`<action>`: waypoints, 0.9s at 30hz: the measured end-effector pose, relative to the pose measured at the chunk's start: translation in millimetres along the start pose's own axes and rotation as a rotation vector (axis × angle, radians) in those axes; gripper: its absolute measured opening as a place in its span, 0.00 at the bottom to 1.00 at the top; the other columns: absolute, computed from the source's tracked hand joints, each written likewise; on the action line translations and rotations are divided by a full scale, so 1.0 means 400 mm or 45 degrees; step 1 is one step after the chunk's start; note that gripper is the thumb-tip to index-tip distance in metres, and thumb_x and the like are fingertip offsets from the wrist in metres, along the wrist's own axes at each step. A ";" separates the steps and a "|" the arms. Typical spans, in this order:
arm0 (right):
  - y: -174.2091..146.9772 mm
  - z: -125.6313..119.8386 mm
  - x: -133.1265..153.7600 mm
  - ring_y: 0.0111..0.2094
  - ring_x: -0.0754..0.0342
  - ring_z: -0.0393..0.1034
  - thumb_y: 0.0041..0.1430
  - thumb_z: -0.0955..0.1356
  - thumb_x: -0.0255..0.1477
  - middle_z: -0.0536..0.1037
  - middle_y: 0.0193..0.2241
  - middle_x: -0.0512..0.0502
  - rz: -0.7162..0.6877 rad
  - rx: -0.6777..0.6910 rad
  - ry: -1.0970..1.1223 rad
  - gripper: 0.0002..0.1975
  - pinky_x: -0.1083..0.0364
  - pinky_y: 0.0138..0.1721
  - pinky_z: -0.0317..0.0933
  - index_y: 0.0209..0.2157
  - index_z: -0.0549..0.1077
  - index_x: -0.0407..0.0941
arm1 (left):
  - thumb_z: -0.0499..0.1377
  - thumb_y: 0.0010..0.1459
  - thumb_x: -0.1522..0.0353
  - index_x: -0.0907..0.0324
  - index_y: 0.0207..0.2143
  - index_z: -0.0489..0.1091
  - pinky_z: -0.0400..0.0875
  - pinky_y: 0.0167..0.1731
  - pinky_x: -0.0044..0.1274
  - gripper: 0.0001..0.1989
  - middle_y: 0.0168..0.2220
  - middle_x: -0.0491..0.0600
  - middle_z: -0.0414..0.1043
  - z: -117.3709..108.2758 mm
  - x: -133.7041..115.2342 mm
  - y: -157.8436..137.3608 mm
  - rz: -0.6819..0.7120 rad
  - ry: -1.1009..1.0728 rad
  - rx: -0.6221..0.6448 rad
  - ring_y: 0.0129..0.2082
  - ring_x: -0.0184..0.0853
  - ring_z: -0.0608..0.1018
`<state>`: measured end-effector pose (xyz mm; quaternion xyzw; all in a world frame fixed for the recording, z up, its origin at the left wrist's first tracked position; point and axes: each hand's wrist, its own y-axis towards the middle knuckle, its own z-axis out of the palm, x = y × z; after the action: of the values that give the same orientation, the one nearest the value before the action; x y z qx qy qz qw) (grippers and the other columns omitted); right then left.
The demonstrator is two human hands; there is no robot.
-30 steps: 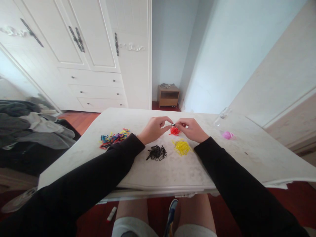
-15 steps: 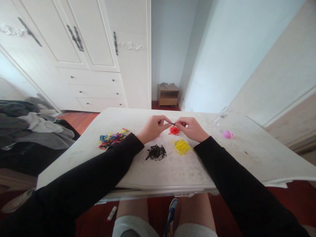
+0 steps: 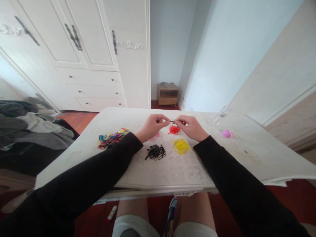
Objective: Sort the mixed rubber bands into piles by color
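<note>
A white table (image 3: 222, 158) bears mixed (image 3: 111, 137), black (image 3: 156, 152), yellow (image 3: 181, 146), and red (image 3: 174, 129) band piles.

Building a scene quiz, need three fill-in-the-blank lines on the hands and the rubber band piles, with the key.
1. The left hand and right hand pinch a small ____ band between them.
2. The pile nearest the right hand's wrist is the ____ pile.
3. The black pile lies to the ____ of that pile, on the table.

Missing words: black; yellow; left
</note>
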<state>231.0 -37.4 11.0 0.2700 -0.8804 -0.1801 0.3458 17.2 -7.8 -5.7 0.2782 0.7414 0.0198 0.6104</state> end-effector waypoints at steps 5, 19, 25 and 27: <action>0.000 0.001 0.005 0.26 0.57 0.65 0.64 0.66 0.31 0.79 0.27 0.48 -0.004 -0.031 -0.003 0.11 0.56 0.30 0.58 0.30 0.77 0.43 | 0.65 0.57 0.63 0.62 0.31 0.78 0.44 0.22 0.23 0.10 0.17 0.37 0.49 0.002 -0.001 -0.001 0.000 -0.020 -0.005 0.19 0.25 0.53; 0.002 -0.043 -0.005 0.23 0.56 0.63 0.60 0.66 0.30 0.72 0.20 0.51 0.163 -0.671 -0.037 0.10 0.56 0.27 0.55 0.25 0.74 0.45 | 0.66 0.52 0.69 0.62 0.27 0.75 0.47 0.22 0.24 0.05 0.17 0.38 0.50 -0.040 -0.014 0.024 -0.054 -0.161 -0.142 0.19 0.25 0.55; 0.004 0.009 0.026 0.25 0.56 0.65 0.62 0.66 0.32 0.76 0.23 0.50 0.046 -0.274 0.031 0.11 0.55 0.29 0.57 0.28 0.76 0.44 | 0.65 0.56 0.64 0.62 0.30 0.77 0.43 0.23 0.24 0.09 0.18 0.37 0.46 -0.013 -0.021 0.005 0.042 -0.051 -0.023 0.20 0.25 0.51; 0.004 0.014 0.028 0.25 0.56 0.64 0.62 0.67 0.31 0.76 0.24 0.49 0.037 -0.218 0.028 0.11 0.55 0.29 0.57 0.28 0.76 0.43 | 0.65 0.56 0.63 0.62 0.30 0.77 0.43 0.23 0.24 0.09 0.18 0.37 0.46 -0.009 -0.025 0.000 0.061 -0.021 -0.013 0.20 0.25 0.50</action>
<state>219.6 -42.2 13.7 0.2286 -0.8618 -0.2466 0.3798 14.9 -11.1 4.2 0.2929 0.7294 0.0357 0.6172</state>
